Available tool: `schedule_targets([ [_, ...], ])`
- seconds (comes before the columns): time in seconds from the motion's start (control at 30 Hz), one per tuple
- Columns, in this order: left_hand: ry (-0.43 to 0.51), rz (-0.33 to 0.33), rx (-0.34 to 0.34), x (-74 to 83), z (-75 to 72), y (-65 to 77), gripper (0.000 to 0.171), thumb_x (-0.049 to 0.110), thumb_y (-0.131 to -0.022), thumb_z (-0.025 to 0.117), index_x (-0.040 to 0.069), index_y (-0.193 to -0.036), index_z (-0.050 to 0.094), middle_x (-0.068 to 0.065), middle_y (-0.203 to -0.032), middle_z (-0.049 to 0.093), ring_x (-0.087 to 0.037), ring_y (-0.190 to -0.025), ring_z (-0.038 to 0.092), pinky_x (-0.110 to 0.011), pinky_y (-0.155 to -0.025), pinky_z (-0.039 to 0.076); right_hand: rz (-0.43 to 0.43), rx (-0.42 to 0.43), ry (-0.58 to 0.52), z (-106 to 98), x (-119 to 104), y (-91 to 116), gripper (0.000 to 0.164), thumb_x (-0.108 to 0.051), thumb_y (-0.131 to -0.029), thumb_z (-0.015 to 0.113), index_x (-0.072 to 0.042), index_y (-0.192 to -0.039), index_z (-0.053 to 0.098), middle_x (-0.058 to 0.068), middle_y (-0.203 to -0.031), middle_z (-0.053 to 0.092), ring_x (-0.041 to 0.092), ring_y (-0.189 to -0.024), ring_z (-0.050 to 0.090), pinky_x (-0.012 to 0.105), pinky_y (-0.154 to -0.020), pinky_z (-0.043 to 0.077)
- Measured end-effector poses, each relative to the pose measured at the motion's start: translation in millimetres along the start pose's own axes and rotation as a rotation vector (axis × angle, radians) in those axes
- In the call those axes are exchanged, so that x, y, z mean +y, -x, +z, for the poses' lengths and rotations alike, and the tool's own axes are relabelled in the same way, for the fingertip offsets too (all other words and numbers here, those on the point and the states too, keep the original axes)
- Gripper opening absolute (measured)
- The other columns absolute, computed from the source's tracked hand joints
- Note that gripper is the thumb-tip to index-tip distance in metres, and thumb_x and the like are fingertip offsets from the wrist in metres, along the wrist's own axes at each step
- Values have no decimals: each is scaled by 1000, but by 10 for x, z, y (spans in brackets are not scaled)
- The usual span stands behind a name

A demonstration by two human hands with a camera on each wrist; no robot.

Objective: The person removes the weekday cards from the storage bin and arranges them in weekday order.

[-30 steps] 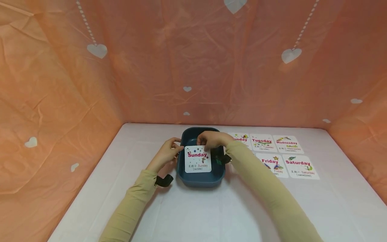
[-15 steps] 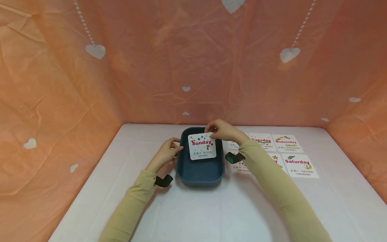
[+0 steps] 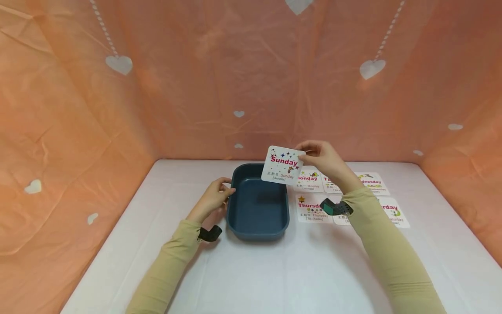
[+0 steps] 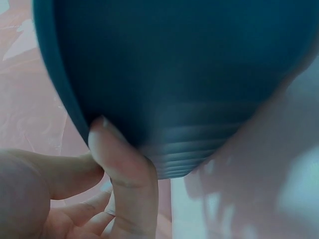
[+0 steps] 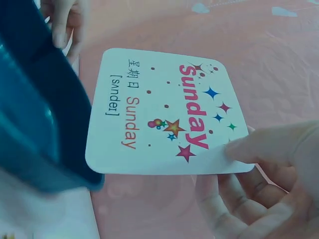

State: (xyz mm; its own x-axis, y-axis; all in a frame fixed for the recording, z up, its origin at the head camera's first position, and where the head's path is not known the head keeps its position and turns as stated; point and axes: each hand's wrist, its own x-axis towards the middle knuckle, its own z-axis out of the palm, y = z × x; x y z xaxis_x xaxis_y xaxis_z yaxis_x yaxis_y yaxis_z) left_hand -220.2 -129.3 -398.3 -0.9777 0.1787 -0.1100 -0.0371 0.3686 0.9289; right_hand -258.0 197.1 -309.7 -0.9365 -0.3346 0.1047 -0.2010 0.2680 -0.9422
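My right hand [image 3: 323,159] pinches the upper right corner of a white Sunday card [image 3: 282,168], thumb on the printed face. In the head view the card is tilted and overlaps the far right corner of a dark blue plastic bin [image 3: 256,209]. The bin's inside is bare. At its left side, my left hand [image 3: 211,198] grips the rim between thumb and finger; the left wrist view shows the fingers [image 4: 127,174] on the bin's wall [image 4: 199,99]. From the right wrist, the card's print [image 5: 169,109] faces the camera, with fingers beneath it.
Right of the bin lie weekday cards in two rows: Monday [image 3: 310,185], a partly covered Tuesday, Wednesday [image 3: 378,188], Thursday [image 3: 310,213], one mostly hidden under the right wrist, and Saturday [image 3: 398,218]. An orange curtain [image 3: 196,109] with hearts surrounds the white table [image 3: 251,279].
My right hand has lifted the Sunday card out of the bin, moving it up and to the right. My left hand stays at the bin's left rim.
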Motion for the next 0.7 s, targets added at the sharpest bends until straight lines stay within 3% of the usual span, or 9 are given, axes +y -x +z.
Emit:
schedule_targets([
  [0.27,9,-7,-4,22,-31,16,41,7,-97,56,-6,-134,43,-13,-79,53,-17,-52,50,-30,-43,43,45,64,39,-281,123,334,28,-6,-93,61,5,-118,56,13,-107,64,14,-91,64,26,-83,50],
  [0.47,-1,-17,4,24,-28,10,41,8,-97,55,-5,-134,43,-14,-80,54,-18,-53,51,-30,-44,44,134,64,107,-434,271,573,32,-13,-94,61,2,-122,55,14,-111,63,11,-93,63,28,-84,50],
  [0.7,1,-16,-6,33,-9,23,41,8,-97,55,-5,-134,42,-12,-78,52,-17,-51,49,-29,-43,43,172,32,118,-504,545,803,35,-10,-94,60,5,-124,53,21,-116,61,13,-92,65,31,-85,51],
])
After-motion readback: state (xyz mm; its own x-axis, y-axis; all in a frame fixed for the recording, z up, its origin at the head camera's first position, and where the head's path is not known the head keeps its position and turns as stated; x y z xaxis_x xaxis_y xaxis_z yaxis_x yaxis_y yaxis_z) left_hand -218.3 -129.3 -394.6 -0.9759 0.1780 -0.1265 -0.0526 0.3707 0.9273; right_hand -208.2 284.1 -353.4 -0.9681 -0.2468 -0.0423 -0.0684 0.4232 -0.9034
